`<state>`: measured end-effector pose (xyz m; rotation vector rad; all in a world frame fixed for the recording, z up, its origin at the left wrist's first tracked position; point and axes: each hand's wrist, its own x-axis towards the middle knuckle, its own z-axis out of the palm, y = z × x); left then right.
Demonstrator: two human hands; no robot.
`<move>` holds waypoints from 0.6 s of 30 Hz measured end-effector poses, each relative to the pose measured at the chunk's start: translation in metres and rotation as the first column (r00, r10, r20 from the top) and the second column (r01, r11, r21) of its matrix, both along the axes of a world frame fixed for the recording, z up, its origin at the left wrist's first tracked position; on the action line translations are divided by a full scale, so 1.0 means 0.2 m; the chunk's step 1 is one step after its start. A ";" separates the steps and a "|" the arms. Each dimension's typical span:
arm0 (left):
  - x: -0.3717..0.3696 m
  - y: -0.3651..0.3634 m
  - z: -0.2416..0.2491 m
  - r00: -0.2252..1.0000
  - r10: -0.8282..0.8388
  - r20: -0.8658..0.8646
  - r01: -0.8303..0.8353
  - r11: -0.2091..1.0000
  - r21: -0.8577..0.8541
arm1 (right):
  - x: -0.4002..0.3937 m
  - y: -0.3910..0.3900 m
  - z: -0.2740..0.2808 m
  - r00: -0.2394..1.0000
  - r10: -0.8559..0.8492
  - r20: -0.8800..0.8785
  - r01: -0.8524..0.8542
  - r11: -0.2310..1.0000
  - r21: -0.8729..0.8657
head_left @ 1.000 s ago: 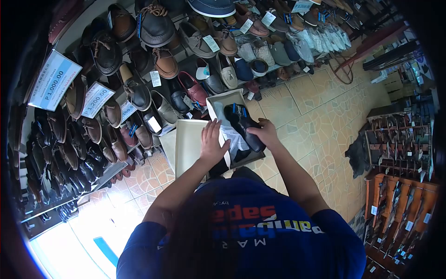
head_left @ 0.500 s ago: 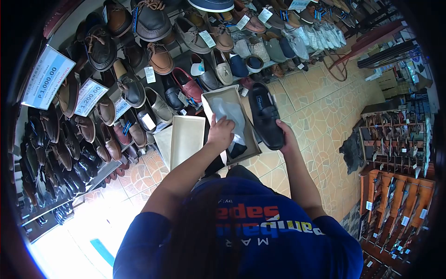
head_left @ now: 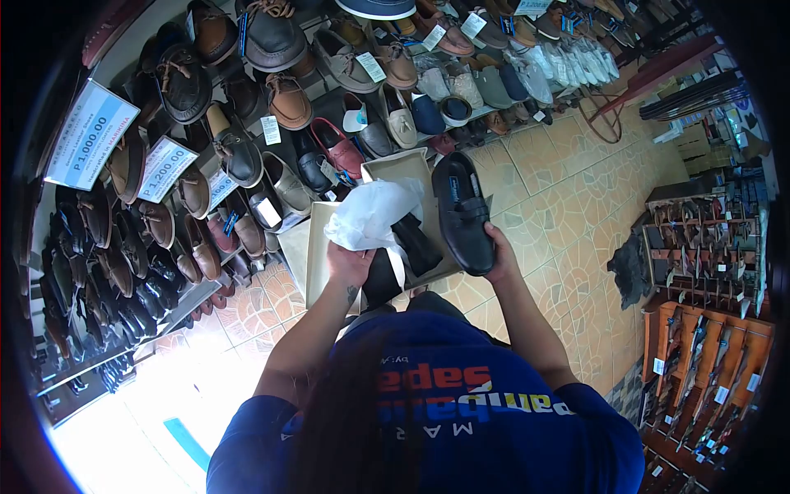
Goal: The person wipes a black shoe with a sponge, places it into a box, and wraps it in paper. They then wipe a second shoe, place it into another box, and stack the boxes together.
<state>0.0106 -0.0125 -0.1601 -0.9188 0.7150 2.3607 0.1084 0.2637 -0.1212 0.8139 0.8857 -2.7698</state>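
Observation:
A black leather loafer (head_left: 462,216) with a strap across it is held upright by its toe end in my right hand (head_left: 504,257). My left hand (head_left: 350,265) has hold of crumpled white tissue paper (head_left: 377,212), which hides most of its fingers. Below the paper lies an open cardboard shoe box (head_left: 448,265), and a second black shoe (head_left: 421,247) shows inside it. Left of the box is a pale box lid (head_left: 319,276), partly covered by my left hand and the tissue.
Racks of shoes line the wall ahead and left, such as a red loafer (head_left: 336,148); price signs (head_left: 92,136) hang among them. A wooden rack (head_left: 708,362) of sandals stands right. A dark crumpled item (head_left: 629,270) lies on the tiled floor (head_left: 568,214).
My left hand has moved left and lifted the tissue paper out of the box, uncovering more of the black shoe inside. The loafer in my right hand has shifted slightly down and left.

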 end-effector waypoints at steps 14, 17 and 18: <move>0.03 -0.08 0.77 -0.116 -0.856 -0.505 -0.647 0.450 -0.615 | -0.17 -0.29 0.27 0.893 0.339 -0.297 -0.300 0.939 0.171; 0.04 -0.02 0.89 0.013 -0.916 -0.402 -0.579 0.321 -0.750 | -0.26 -0.40 0.40 0.845 0.498 -0.196 -0.377 0.814 0.442; 0.05 -0.02 0.87 0.108 -0.923 -0.369 -0.469 0.280 -0.837 | -0.29 -0.44 0.43 0.852 0.481 -0.207 -0.343 0.810 0.475</move>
